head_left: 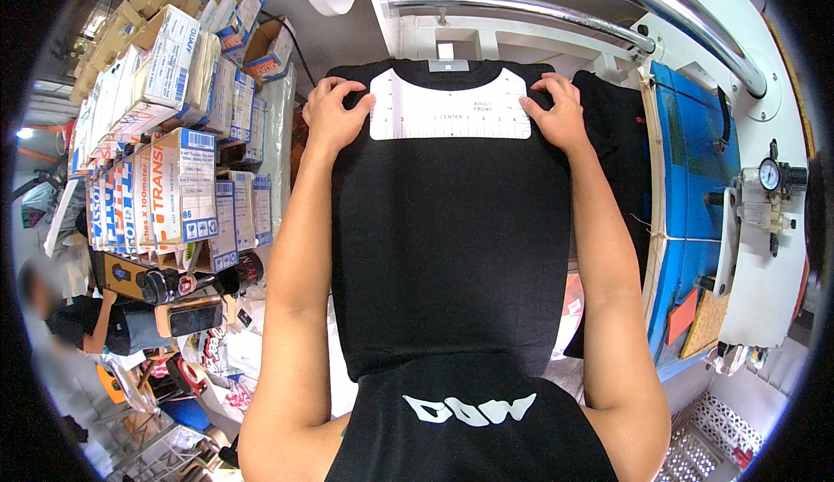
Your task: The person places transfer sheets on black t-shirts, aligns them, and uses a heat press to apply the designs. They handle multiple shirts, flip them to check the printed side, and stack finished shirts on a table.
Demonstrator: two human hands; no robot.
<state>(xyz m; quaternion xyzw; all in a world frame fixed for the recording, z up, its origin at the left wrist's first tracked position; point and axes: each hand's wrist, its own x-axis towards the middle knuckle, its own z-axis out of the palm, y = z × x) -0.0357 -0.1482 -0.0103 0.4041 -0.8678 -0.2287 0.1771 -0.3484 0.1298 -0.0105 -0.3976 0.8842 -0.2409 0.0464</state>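
A black T-shirt (452, 239) lies spread in front of me, its collar at the far end. Across it below the neckline sits a white T-shirt alignment ruler (450, 121) with a curved top edge and measuring marks. My left hand (334, 115) is at the ruler's left end, thumb against its edge and fingers curled over the shirt's shoulder. At the opposite end my right hand (559, 113) has its thumb on the ruler's edge, fingers bent at the other shoulder. Both hands grip the ruler by its ends. The neck label (448, 66) shows inside the collar.
Chrome bars (521, 13) cross a white machine frame beyond the shirt. Blue panels (695, 169) and a pressure gauge (769, 173) stand at the right. Stacked cardboard boxes (187, 186) fill the left. Another person (95, 321) is at the far left.
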